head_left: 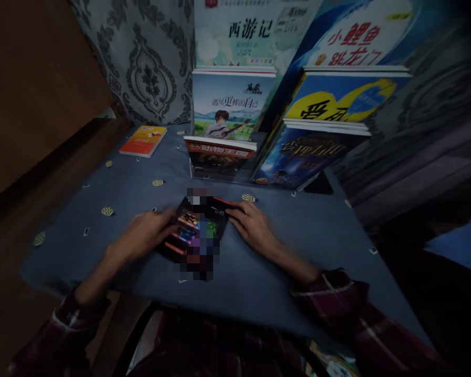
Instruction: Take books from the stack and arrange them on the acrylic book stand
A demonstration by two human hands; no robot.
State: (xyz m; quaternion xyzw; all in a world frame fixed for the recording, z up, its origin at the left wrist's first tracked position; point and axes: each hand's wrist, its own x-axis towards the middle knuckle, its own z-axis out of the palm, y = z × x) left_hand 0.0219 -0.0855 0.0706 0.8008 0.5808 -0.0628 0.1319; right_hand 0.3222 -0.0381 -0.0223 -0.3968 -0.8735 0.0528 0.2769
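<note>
A dark book [184, 238] with small coloured pictures on its cover lies at a slant low over the cloth-covered table [282, 272], and part of it is blurred into blocks. My left hand [149, 231] grips its left edge, smeared a little by motion, with the thumb over the cover. At the upper right corner, the fingers of my right hand [253, 222] close on the book's edge. Whether the book rests on the cloth or is lifted slightly, I cannot tell.
Beyond my hands, a clear stand [222, 173] holds several upright books, among them a blue one [298, 157] at the front right. An orange book [143, 141] lies flat at the back left. Patterned fabric [151, 73] hangs behind the table.
</note>
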